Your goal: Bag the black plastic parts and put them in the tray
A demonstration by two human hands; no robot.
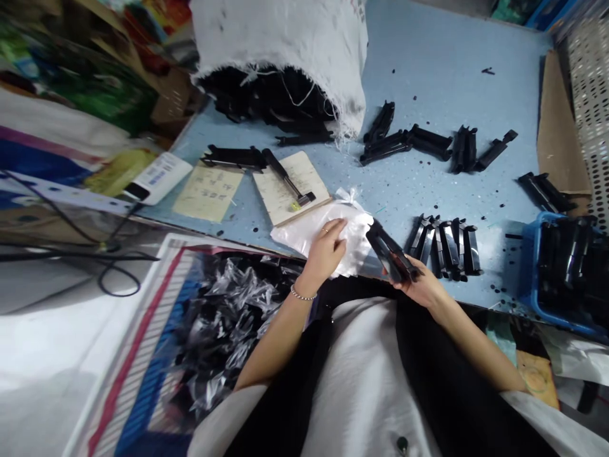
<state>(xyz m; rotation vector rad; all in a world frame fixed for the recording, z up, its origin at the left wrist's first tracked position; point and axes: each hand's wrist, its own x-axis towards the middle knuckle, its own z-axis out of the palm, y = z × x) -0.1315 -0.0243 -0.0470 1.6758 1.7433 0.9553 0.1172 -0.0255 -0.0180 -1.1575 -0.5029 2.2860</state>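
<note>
My left hand point(327, 252), a beaded bracelet at its wrist, is closed with bent fingers on a thin see-through plastic bag point(349, 206). The bag lies at the table's front edge, and folds hide part of the grip. In my right hand point(421, 287) are long black plastic parts point(387, 251), probably two side by side, tilted with their far ends against the bag. Right of that hand, several similar black parts point(447, 247) lie in a row. A black-handled tool point(288, 178) rests across a worn pad point(304, 184) beyond my left hand.
A white woven sack point(280, 38) spills black parts at the back. More loose parts point(431, 141) lie on the blue table point(457, 70). At the right stands a blue basket point(533, 279) of parts. Below left, a crate point(137, 343) holds bagged pieces point(228, 317).
</note>
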